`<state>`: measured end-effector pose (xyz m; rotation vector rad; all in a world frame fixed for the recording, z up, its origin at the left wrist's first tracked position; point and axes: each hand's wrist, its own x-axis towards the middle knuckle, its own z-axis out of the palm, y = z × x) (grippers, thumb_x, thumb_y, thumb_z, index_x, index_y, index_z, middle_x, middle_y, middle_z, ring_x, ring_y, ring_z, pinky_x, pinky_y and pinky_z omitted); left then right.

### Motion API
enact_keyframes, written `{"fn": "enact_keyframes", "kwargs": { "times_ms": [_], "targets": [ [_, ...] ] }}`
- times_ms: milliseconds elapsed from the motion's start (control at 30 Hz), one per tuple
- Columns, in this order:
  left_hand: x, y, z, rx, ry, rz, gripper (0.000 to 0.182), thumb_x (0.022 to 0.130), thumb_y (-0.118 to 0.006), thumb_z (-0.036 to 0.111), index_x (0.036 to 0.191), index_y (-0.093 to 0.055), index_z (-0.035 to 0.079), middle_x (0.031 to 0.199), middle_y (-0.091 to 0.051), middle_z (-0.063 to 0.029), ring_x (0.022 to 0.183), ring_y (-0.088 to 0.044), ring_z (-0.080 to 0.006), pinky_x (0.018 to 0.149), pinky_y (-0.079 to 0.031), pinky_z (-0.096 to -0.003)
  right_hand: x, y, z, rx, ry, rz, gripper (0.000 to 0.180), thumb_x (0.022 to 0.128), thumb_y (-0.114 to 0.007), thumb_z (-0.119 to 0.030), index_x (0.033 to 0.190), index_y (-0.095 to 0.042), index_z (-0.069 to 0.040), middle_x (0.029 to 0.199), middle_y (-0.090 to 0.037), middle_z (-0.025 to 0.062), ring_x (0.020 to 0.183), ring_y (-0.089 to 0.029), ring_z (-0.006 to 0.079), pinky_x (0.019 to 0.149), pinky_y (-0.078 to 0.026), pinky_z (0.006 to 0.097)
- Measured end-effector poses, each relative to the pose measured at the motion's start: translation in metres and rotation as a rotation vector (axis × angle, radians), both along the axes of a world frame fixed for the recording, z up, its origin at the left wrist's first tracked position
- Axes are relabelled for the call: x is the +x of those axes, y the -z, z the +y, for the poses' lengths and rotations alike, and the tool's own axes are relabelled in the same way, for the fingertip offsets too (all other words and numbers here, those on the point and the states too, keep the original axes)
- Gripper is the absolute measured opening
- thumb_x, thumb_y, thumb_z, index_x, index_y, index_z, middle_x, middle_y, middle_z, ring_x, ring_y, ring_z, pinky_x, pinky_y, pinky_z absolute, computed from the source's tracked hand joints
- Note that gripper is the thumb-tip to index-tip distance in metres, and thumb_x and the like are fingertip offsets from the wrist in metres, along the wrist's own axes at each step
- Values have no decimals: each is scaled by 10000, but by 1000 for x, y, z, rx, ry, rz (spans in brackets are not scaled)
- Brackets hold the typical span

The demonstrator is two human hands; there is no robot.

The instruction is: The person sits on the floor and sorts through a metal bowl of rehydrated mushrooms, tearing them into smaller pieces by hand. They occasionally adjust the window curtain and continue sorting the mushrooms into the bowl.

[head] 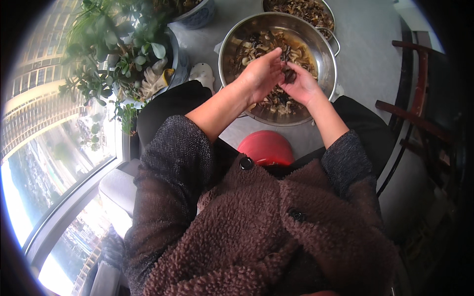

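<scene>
A wide stainless steel basin [325,61] with side handles stands on the floor before me, holding brownish liquid and many cut, dark-and-pale pieces that look like mushrooms [281,107]. Above its middle, my left hand [261,76] is held slantwise with fingers extended towards the other hand; its palm side is partly hidden. My right hand [301,83] has a dark brown piece [289,75] between its thumb and fingers, close to the left fingertips. Whether the left fingers also touch this piece is unclear.
Behind the basin is a second metal pan [331,14] of similar pieces. Potted plants [177,55], a work glove [153,79] and a white figurine [202,74] are at the left, beside a window. A red rounded object [266,146] lies between my knees; dark red wooden furniture [418,81] stands right.
</scene>
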<state>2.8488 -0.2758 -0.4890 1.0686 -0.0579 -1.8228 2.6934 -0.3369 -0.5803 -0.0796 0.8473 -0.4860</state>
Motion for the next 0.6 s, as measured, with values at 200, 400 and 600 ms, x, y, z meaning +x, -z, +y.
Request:
{"fn": "enact_keyframes", "kwargs": {
  "times_ms": [200, 400, 600],
  "targets": [
    [17, 6, -10, -52, -125, -168, 389, 974, -502, 316, 1101, -537, -51, 1184, -553, -194, 1166, -498, -292, 1060, -361, -390, -14, -22, -15, -286, -169, 173, 131, 886, -629, -137, 999, -605, -75, 946, -629, 61, 854, -608, 185, 732, -501, 310],
    [24, 4, -15, -160, -138, -315, 372, 986, -473, 283, 1111, -544, -60, 1184, -565, -192, 1113, -536, -274, 1015, -411, -369, -5, -5, 22, -866, -748, 574, 131, 839, -610, -100, 931, -632, -11, 869, -629, 48, 793, -597, 107, 651, -491, 262],
    [23, 3, -14, -156, -119, -348, 374, 982, -482, 276, 1108, -556, -68, 1121, -596, -177, 1051, -574, -259, 972, -446, -360, 22, 22, 62, -1645, -788, 979, 176, 760, -677, -120, 857, -573, -17, 809, -568, 148, 814, -577, 332, 684, -458, 411]
  ]
}}
